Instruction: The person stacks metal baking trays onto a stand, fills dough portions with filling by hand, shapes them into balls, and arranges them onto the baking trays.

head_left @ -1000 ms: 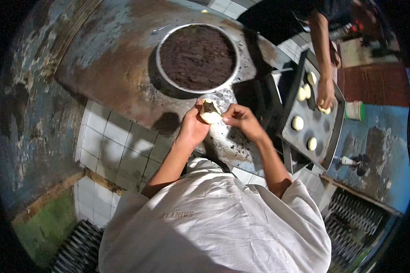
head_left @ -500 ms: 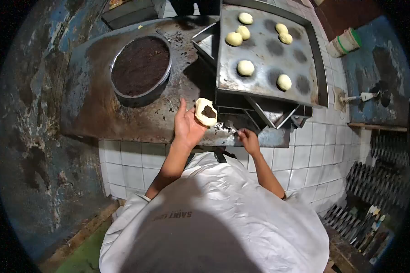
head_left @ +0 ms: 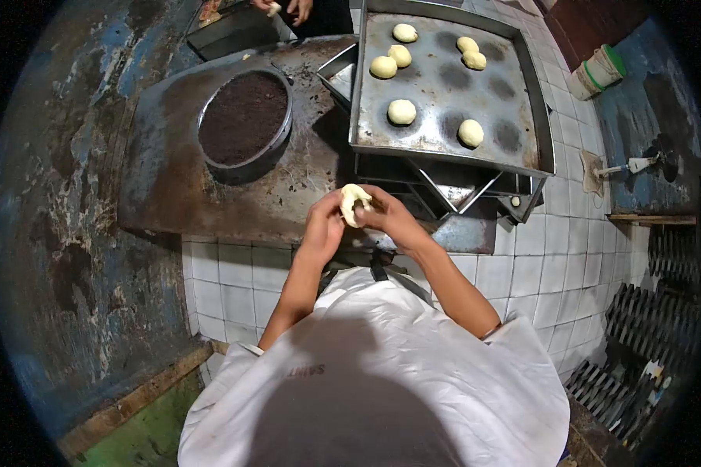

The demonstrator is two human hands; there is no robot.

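Observation:
A pale piece of dough (head_left: 351,194) is held up in front of the table's near edge, its rim curling around a dark filling that shows only in part. My left hand (head_left: 324,227) grips the dough from the left with bent fingers. From the right, my right hand (head_left: 391,221) pinches its edge, the fingertips partly hidden by the dough. Beyond my hands stands a round metal bowl (head_left: 288,124) of dark crumbly filling (head_left: 243,117). To the right, a metal baking tray (head_left: 525,101) bears several smooth dough balls (head_left: 402,112).
The tray rests on a stack of other trays (head_left: 452,191) on the worn table (head_left: 164,179). Across the table show another person's hands (head_left: 294,11), one with a small pale piece. A tub with a green rim (head_left: 597,72) and metal racks (head_left: 654,335) are at right.
My right hand has left the thin utensil at the table's edge and come up to the dough. The dough's rim has been folded inward. Another person's hands have come into view at the top.

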